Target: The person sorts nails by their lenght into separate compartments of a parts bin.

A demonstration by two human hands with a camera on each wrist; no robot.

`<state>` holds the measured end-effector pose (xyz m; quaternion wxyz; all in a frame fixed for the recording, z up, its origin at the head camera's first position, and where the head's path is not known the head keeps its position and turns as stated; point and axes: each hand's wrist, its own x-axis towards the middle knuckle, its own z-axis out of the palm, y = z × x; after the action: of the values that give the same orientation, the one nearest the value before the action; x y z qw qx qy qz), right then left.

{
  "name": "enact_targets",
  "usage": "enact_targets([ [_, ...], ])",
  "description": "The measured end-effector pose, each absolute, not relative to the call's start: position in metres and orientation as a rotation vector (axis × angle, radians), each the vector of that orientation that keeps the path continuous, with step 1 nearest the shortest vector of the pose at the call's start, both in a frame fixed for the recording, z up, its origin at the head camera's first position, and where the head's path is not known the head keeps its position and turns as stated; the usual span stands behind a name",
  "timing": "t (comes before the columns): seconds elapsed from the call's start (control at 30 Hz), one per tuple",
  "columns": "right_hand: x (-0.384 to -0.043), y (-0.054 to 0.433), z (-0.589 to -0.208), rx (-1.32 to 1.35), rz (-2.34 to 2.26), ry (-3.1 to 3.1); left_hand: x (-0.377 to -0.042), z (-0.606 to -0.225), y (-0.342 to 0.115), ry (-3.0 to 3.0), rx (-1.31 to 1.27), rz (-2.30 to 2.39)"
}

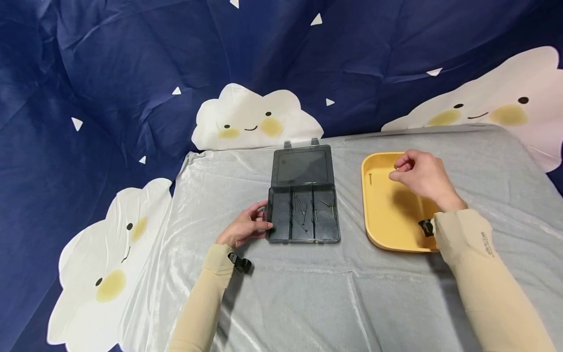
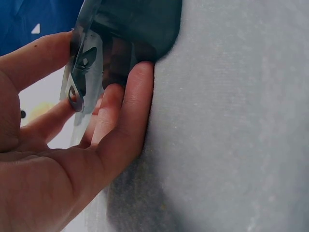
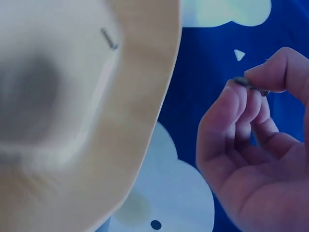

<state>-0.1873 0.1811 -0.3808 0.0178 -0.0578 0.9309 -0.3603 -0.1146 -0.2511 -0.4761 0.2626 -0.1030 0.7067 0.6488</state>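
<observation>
A dark, see-through compartment box (image 1: 278,230) stands with its lid (image 1: 302,166) folded back. Several screws (image 1: 300,223) lie in its middle compartment and several more in the right one. My left hand (image 1: 246,225) grips the box's left side, fingers against the wall near the cloth, as the left wrist view shows. Over the far part of a yellow tray (image 1: 374,230), my right hand (image 1: 422,176) pinches a small screw (image 3: 251,86) between thumb and fingertips. Another screw (image 1: 370,179) lies on the tray floor near its left wall.
Grey cloth (image 1: 308,293) covers the table under the box and tray. Behind it hangs a dark blue curtain (image 1: 145,58) with white clouds and triangles. A strip of cloth separates the box from the tray.
</observation>
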Motion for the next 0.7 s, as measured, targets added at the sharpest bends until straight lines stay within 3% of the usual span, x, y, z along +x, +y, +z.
enact_targets([
  [0.7, -0.159, 0.143, -0.371, -0.272, -1.456, 2.766, -0.115, -0.476, -0.252, 1.910, -0.282, 1.757],
])
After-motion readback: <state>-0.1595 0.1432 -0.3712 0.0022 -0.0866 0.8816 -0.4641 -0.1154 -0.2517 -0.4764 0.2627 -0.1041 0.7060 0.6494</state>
